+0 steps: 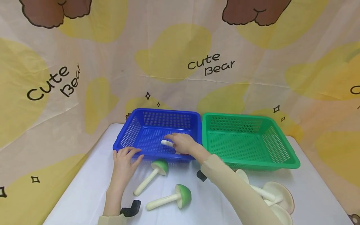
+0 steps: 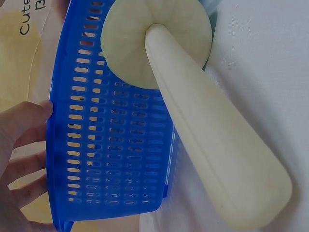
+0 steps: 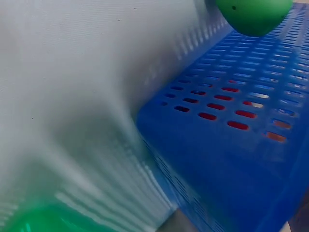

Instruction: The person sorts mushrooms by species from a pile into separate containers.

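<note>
A blue basket [image 1: 194, 120] stands mid-table. My right hand [image 1: 182, 143] reaches inside it and holds a toy mushroom low over the floor. Its white stem [image 1: 166, 143] pokes out under the fingers, and its green cap [image 3: 253, 14] shows over the blue mesh floor [image 3: 231, 145]. My left hand [image 1: 125, 157] rests with relaxed fingers [image 2: 24, 125] against the basket's front left rim and outer wall [image 2: 120, 145]. Just right of that hand a green-capped mushroom [image 1: 158, 167] lies on the table, its cream stem [image 2: 207, 135] leaning by the basket. A second one [image 1: 181, 196] lies nearer me.
A green basket [image 1: 292, 162] sits empty against the blue one's right side. Pale white mushrooms [image 1: 277, 192] lie at the table's front right, partly behind my right sleeve. A white cloth [image 1: 84, 190] covers the table, and a printed curtain hangs close behind.
</note>
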